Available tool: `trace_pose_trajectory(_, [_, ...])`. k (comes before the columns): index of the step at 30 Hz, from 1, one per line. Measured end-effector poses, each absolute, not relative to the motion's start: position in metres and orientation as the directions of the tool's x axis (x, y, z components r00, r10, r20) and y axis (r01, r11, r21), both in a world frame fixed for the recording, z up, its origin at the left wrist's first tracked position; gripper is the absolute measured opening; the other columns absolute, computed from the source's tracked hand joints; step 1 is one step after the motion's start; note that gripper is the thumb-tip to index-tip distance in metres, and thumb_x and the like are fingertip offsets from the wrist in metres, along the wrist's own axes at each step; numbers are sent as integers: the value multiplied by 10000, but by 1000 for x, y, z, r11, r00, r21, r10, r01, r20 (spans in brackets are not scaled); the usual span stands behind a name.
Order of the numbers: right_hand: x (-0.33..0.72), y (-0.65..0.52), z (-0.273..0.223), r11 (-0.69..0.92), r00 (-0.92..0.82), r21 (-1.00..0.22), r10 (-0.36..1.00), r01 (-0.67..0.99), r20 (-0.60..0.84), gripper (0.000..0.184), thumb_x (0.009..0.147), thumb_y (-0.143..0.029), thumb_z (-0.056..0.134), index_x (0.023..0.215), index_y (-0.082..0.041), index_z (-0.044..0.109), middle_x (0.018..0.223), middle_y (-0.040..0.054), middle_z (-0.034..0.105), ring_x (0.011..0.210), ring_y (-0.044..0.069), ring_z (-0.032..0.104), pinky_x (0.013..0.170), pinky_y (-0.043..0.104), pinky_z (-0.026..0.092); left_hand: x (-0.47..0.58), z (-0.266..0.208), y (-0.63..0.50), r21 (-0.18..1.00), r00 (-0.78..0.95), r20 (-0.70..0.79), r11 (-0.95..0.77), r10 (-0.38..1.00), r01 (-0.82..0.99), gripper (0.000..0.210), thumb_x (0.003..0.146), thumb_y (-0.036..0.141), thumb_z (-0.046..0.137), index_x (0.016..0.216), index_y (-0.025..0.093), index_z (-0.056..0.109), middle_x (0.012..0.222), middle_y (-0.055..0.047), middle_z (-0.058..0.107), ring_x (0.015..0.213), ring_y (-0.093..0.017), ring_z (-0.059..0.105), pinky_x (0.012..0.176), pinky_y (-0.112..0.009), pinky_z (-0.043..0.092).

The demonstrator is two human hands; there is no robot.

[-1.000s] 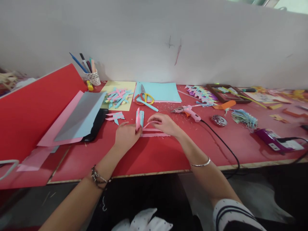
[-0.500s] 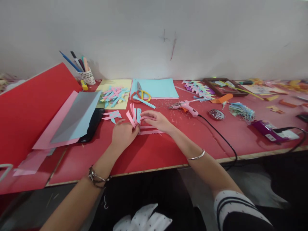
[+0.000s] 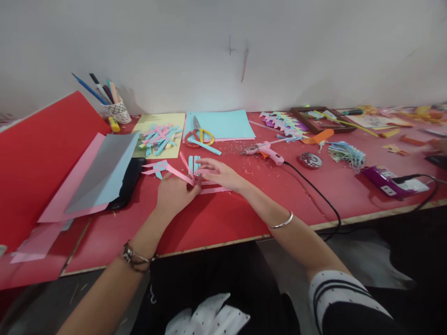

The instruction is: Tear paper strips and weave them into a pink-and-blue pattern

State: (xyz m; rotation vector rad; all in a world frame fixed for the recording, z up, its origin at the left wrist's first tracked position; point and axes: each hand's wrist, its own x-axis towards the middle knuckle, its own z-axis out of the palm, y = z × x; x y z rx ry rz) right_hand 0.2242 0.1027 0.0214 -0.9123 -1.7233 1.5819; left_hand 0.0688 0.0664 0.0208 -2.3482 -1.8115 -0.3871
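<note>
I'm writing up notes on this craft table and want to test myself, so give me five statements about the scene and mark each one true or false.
1. The scissors lie at least partly on the light blue sheet. True.
2. The left hand is holding the scissors. False: it holds pink paper strips.
3. The pink glue gun has a black cord that reaches the near edge of the red table. True.
4. The right hand grips the glue gun. False: the glue gun lies on the table, apart from that hand.
5. The pens stand in a purple cup. False: their cup is white with a dark pattern.
</note>
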Motion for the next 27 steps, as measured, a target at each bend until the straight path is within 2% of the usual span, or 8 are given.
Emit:
trace_pose_trajectory(3, [224,102,21,51,-577,-997,817,56,10,384,804,-142,483,1184,-154,432,1068,74,573,991,113,545,861,260,453,69,20,67,64,235,286,-263,929,963,461,792,387,313,476,173,572,417,-52,540,495,-184,549,843,-357,420])
trace_pose_trajectory(5, [223,102,20,46,-578,-998,816,44,12,391,797,-136,493,1183,-148,430,1056,70,573,975,108,549,866,255,446,68,20,68,92,227,283,-262,932,961,461,792,378,301,451,181,541,409,-50,527,499,-183,551,865,-355,410])
trace_pose_trajectory(10, [222,101,24,-26,-580,-999,814,26,-36,401,800,-127,486,1194,-166,423,1034,53,587,944,104,567,850,254,452,67,22,70,138,175,282,-221,943,966,431,758,400,303,373,218,375,401,-61,488,490,-188,534,705,-329,458])
trace_pose_trajectory(13, [222,99,28,-16,-556,-999,831,44,-38,371,819,-152,473,1188,-167,437,1031,54,594,965,107,555,848,248,448,66,23,71,147,166,278,-213,946,966,415,753,390,277,375,226,330,399,-60,472,488,-185,525,647,-315,457])
trace_pose_trajectory(17, [223,100,30,29,-495,-996,869,82,-15,295,849,-209,440,1139,-171,481,1018,46,587,926,100,547,825,240,449,65,22,71,154,142,260,-186,955,970,414,749,395,256,378,226,331,392,-61,453,469,-187,516,586,-309,448])
trace_pose_trajectory(22, [224,106,25,79,-439,-996,897,43,52,234,878,-234,359,1023,-164,528,765,-5,568,720,75,552,762,228,454,64,21,72,165,107,248,-151,963,975,380,734,372,286,405,209,385,459,-91,505,554,-218,571,534,-294,422])
trace_pose_trajectory(27, [222,107,20,63,-363,-972,932,226,-25,215,815,-101,365,928,-153,540,717,-14,541,642,69,532,670,210,448,64,22,71,182,105,249,-153,963,971,358,732,367,309,422,209,392,460,-71,508,568,-207,572,511,-272,400])
